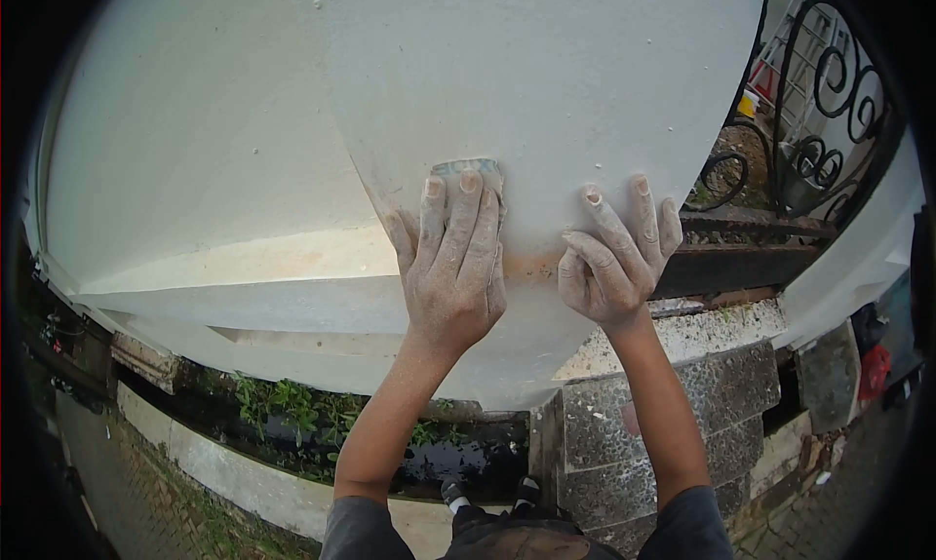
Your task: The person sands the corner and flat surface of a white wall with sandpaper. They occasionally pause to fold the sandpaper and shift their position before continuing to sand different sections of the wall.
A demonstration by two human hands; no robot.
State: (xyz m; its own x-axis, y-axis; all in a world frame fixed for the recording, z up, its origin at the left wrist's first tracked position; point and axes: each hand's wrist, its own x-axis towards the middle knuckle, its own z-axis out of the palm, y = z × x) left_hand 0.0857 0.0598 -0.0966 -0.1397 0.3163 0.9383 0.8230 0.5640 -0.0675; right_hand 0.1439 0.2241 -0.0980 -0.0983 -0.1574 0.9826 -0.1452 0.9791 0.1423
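Note:
My left hand (454,268), coated in pale dust, presses a folded piece of sandpaper (470,166) with faint blue print on its back flat against the white wall (546,82). Its fingers lie over the sheet, and the top edge shows beyond the fingertips. To the right, my right hand (619,253), just as dusty, rests its fingertips on the same wall. Its outer fingers are stretched and apart, while the index finger bends toward the thumb; nothing shows in it. A brownish patch (531,266) marks the wall between my hands.
A ledge (244,302) runs along the wall at left. Below lies a drainage ditch (478,458) with plants (292,404) and dark water. Stone-faced slabs (673,433) bridge it at right. Black scrolled ironwork (829,82) stands upper right, with a ladder (785,43) behind it.

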